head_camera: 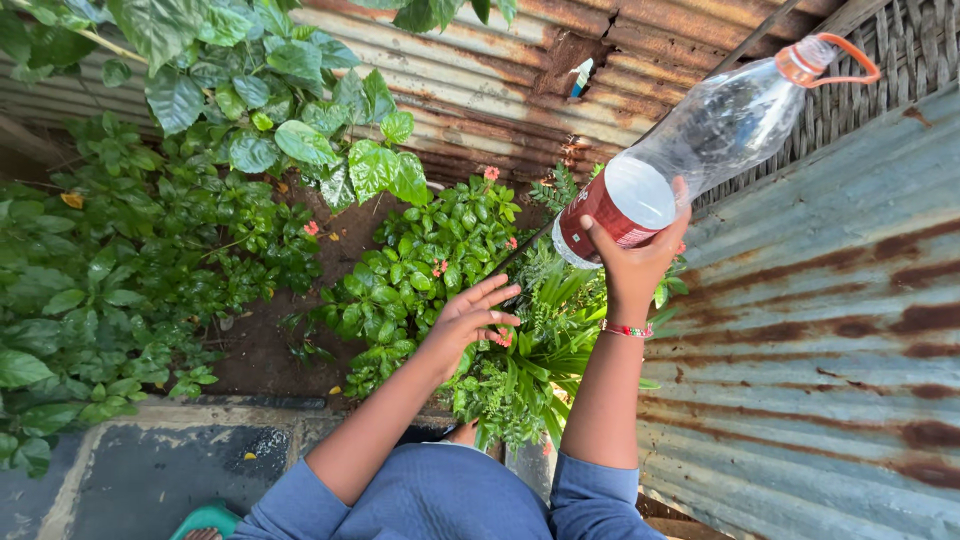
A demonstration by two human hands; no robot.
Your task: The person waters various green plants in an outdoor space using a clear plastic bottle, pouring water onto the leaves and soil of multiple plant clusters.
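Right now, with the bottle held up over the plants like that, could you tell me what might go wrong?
1. The right hand grips the clear plastic bottle only at its base end, raised and tilted; it could slip and drop onto the green plants.
2. The left hand rests open among the leaves by small pink flowers; pressing could bruise them.
3. The rusty corrugated metal sheet stands close beside the right arm; its edge might scratch.

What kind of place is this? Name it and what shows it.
Probably a small backyard garden: leafy green plants with pink flowers grow in bare brown soil, fenced by rusty corrugated metal sheets. The right hand holds a clear plastic bottle.
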